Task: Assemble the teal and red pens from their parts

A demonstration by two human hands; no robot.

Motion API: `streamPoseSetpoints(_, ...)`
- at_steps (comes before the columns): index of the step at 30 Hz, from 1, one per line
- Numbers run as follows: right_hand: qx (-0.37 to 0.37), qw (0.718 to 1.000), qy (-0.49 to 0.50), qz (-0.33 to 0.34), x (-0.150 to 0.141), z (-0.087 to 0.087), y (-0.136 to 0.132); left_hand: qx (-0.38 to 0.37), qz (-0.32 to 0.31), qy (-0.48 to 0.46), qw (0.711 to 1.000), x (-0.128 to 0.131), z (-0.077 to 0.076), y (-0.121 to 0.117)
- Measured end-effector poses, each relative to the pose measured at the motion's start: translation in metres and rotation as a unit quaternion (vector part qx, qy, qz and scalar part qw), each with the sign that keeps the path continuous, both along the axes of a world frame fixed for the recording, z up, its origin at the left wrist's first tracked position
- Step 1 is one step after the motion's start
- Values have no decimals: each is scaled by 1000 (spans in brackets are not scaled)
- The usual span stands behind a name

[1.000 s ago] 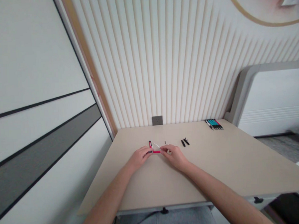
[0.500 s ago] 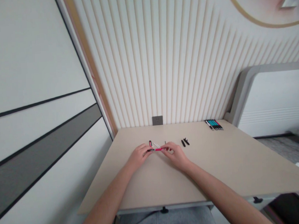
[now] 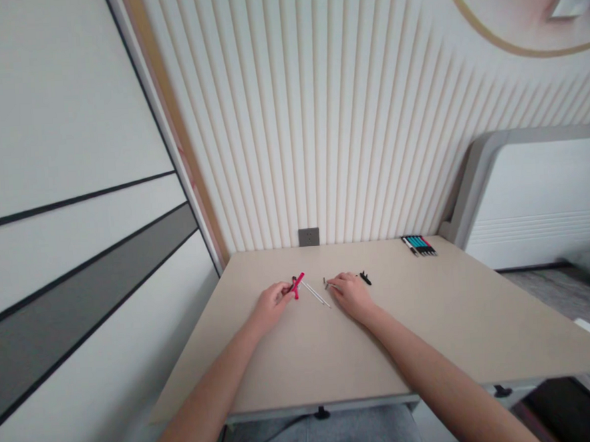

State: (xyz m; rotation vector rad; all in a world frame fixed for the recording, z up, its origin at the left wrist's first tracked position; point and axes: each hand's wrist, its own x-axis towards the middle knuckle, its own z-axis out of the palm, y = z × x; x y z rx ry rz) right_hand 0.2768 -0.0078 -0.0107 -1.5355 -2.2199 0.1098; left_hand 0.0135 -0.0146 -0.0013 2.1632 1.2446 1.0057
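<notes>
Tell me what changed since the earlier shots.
The hands have parted: the right hand let go of the slim red pen barrel and moved right, to a small metal part; the left hand keeps the barrel, now tilted. The black plastic pen pieces and packaged pens stayed put.

Nothing readable in frame: any print on the red pen barrel (image 3: 297,285) near mid-table or on the row of markers (image 3: 418,245) at the table's far right edge is too small to make out, and the grey wall plate (image 3: 308,237) above the table's far edge shows no legible marking.
</notes>
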Motion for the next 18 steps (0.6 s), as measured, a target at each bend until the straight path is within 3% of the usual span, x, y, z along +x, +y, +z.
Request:
streamPoseSetpoints(4,-5,1000,-14,18,-9,5,-2,84,-52,101,990,-3,-1,3)
streamPoseSetpoints(8,-9,999,9,33,-11,9,-10,122,-59,144,980,-7,-3,3)
streamPoseSetpoints(18,-43,998,23,34,-12,7,-27,77,-22,77,994,-9,0,3)
